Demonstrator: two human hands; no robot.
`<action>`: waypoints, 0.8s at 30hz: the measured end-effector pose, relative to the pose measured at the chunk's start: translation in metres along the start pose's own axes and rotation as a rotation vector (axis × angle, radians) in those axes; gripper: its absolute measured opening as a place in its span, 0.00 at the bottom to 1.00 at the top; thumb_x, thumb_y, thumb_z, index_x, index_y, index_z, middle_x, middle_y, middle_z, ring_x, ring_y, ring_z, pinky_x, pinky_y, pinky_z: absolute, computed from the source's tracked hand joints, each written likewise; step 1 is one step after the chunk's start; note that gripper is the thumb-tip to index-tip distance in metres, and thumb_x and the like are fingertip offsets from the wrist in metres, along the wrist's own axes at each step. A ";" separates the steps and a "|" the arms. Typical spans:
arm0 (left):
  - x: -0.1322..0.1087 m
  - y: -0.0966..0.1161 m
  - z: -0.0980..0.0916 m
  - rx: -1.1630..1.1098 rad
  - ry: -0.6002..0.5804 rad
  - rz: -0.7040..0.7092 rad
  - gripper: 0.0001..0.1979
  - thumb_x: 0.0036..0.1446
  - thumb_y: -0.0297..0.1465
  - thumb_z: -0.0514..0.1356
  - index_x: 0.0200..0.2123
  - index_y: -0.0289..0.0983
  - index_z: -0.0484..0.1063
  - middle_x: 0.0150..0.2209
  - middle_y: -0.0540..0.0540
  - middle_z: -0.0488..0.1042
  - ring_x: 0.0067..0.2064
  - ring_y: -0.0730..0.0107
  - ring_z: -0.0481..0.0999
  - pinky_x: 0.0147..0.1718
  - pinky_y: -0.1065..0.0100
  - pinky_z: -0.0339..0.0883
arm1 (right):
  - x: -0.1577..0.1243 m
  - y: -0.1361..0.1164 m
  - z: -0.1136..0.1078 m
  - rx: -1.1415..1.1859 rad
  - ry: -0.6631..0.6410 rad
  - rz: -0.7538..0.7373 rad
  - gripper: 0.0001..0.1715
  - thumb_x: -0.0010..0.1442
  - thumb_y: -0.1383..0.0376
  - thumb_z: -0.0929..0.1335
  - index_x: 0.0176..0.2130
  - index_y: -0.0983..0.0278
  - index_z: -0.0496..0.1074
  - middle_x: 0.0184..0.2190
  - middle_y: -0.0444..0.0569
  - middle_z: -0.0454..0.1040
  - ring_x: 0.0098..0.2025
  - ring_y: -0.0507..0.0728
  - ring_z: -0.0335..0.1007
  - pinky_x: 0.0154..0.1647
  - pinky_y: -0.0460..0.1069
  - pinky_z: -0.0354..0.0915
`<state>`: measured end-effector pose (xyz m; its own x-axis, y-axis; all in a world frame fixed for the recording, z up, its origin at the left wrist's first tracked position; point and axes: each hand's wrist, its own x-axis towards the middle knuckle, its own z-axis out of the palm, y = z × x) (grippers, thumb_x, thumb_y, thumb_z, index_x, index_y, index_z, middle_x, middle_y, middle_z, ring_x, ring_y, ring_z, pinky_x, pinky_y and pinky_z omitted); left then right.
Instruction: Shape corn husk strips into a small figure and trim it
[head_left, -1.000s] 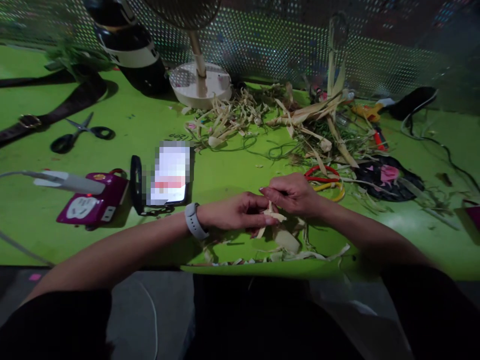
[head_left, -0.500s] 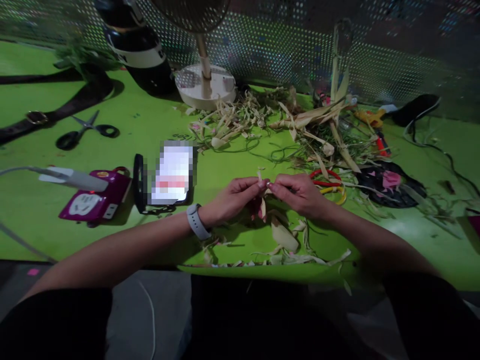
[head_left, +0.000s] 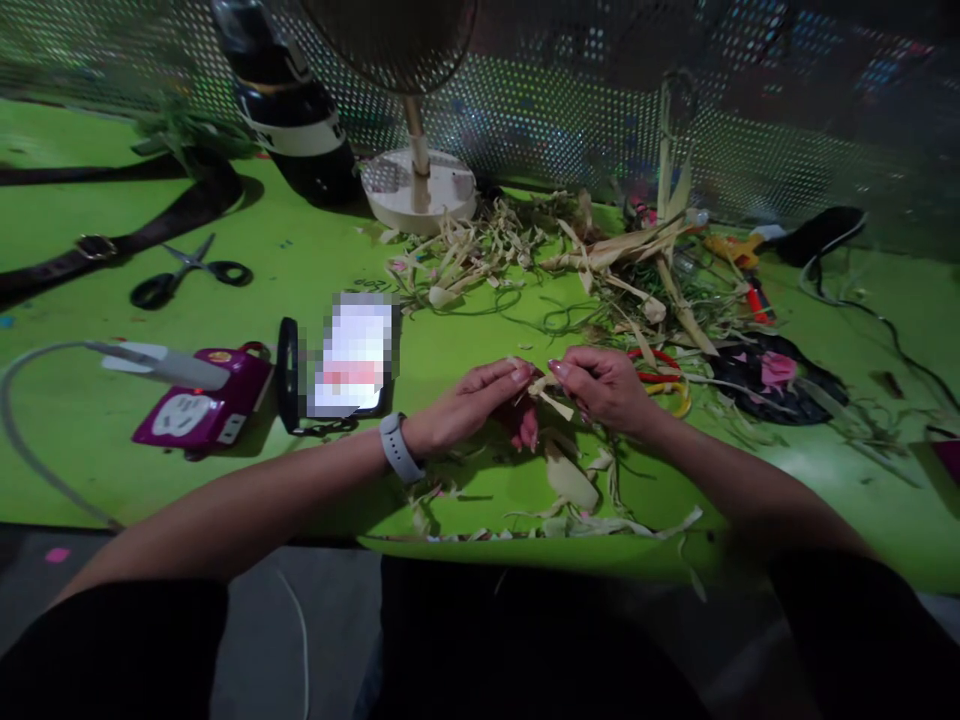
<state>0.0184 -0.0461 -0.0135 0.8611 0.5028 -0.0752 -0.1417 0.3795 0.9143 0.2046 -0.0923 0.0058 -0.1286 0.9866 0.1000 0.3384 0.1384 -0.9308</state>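
My left hand (head_left: 484,395) pinches a small pale strip of dried husk (head_left: 555,403) between thumb and fingers, above the near middle of the table. Close on its right, my right hand (head_left: 604,385) is closed with thumb against forefinger at the strip's other side. Whether a thin thread runs between the fingertips is too small to tell. Below the hands lies a broad pale husk piece (head_left: 571,480) among curled scraps. Red and yellow rings, probably handles (head_left: 679,400), lie just beyond my right wrist.
A lit phone (head_left: 352,355), a purple power block (head_left: 199,400) with a charger, and black scissors (head_left: 191,270) lie left. Behind stand a fan base (head_left: 420,190) and dark bottle (head_left: 304,130). Dried husks (head_left: 622,245) pile at the back. A black piece with pink scraps (head_left: 780,380) lies right.
The pale strip between my hands has turned from nearly upright to slanting down rightward. My right hand has shifted slightly right, widening the gap between the fingertips.
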 end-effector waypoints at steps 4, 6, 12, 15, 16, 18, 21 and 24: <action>-0.002 0.001 -0.002 0.051 -0.053 -0.003 0.16 0.53 0.39 0.65 0.37 0.35 0.65 0.20 0.54 0.72 0.20 0.74 0.74 0.21 0.73 0.70 | -0.002 -0.001 0.003 0.016 -0.044 0.014 0.26 0.59 0.53 0.66 0.18 0.62 0.58 0.13 0.37 0.54 0.17 0.46 0.49 0.18 0.45 0.49; -0.003 0.003 -0.001 0.093 -0.052 -0.018 0.15 0.54 0.38 0.65 0.35 0.35 0.66 0.19 0.55 0.70 0.19 0.76 0.73 0.20 0.74 0.69 | -0.003 -0.002 0.005 0.008 -0.041 0.025 0.26 0.58 0.52 0.66 0.17 0.62 0.57 0.13 0.37 0.53 0.17 0.46 0.49 0.18 0.45 0.48; -0.009 0.002 0.006 0.173 -0.119 -0.020 0.14 0.53 0.38 0.65 0.34 0.33 0.69 0.22 0.51 0.73 0.21 0.77 0.74 0.22 0.75 0.70 | 0.003 0.002 -0.009 0.061 0.135 0.005 0.25 0.57 0.51 0.67 0.18 0.62 0.59 0.12 0.36 0.55 0.14 0.45 0.48 0.14 0.44 0.47; -0.006 0.002 0.007 0.104 -0.045 0.032 0.15 0.56 0.40 0.63 0.35 0.34 0.68 0.22 0.50 0.74 0.23 0.74 0.76 0.22 0.74 0.70 | 0.006 0.002 -0.017 0.196 0.257 -0.006 0.26 0.62 0.49 0.64 0.21 0.62 0.60 0.13 0.37 0.57 0.13 0.46 0.51 0.13 0.43 0.49; -0.004 0.002 0.006 0.075 0.067 0.108 0.15 0.55 0.40 0.63 0.35 0.35 0.67 0.22 0.52 0.74 0.22 0.74 0.76 0.22 0.74 0.70 | 0.006 0.002 -0.017 0.200 0.213 0.005 0.26 0.62 0.48 0.63 0.21 0.62 0.61 0.13 0.37 0.58 0.12 0.46 0.51 0.12 0.43 0.49; 0.001 0.004 0.002 0.053 0.234 0.260 0.14 0.55 0.38 0.64 0.38 0.36 0.66 0.25 0.52 0.75 0.26 0.74 0.78 0.25 0.75 0.69 | 0.008 0.003 -0.014 0.183 0.157 0.024 0.24 0.62 0.49 0.64 0.24 0.62 0.64 0.15 0.38 0.61 0.14 0.46 0.55 0.14 0.43 0.53; 0.007 0.004 -0.004 0.004 0.251 0.319 0.19 0.53 0.34 0.66 0.45 0.38 0.64 0.38 0.47 0.78 0.42 0.67 0.80 0.36 0.71 0.73 | 0.013 0.008 -0.008 0.162 0.216 -0.004 0.16 0.54 0.54 0.72 0.36 0.61 0.68 0.28 0.42 0.71 0.26 0.49 0.67 0.26 0.44 0.66; 0.008 0.000 -0.006 -0.020 0.224 0.248 0.22 0.54 0.34 0.65 0.50 0.38 0.62 0.45 0.43 0.76 0.48 0.64 0.77 0.39 0.68 0.73 | 0.013 0.012 -0.006 0.143 0.176 -0.002 0.17 0.55 0.57 0.71 0.42 0.61 0.68 0.36 0.46 0.72 0.36 0.52 0.70 0.34 0.47 0.68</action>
<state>0.0223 -0.0374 -0.0164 0.6709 0.7390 0.0615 -0.3451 0.2377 0.9080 0.2129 -0.0772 -0.0019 0.0403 0.9879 0.1500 0.2015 0.1390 -0.9696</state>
